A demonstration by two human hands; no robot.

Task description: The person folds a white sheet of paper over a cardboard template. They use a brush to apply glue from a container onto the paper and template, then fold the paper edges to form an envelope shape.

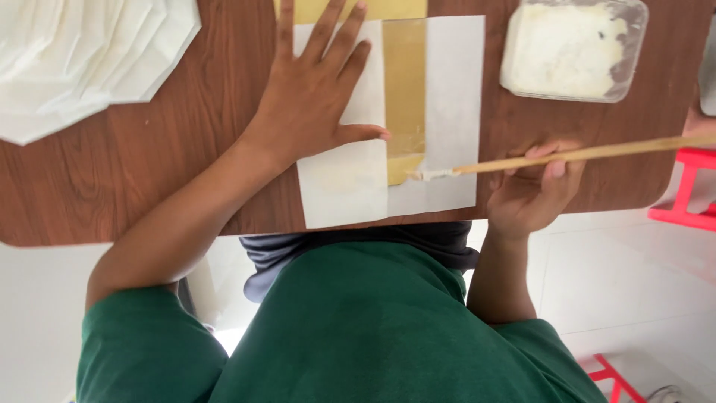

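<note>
- While the left hand (313,97) lies flat, fingers spread, on the white paper (343,179), the gold strip (405,89) runs lengthwise just beside its thumb.
- Right hand (533,194) grips a brush (567,155), tip touching the strip's near end.

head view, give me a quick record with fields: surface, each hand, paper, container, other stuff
surface: brown wood-grain table
left hand: left hand pressed flat, fingers spread, on the white paper sheet
right hand: right hand grips a thin wooden stick, its whitish tip at the gold strip
paper: gold strip lies between two white sheets, second white sheet to its right
container: clear plastic tub holding white paste
other: stack of white paper pieces at top left; red stool beside the table
</note>
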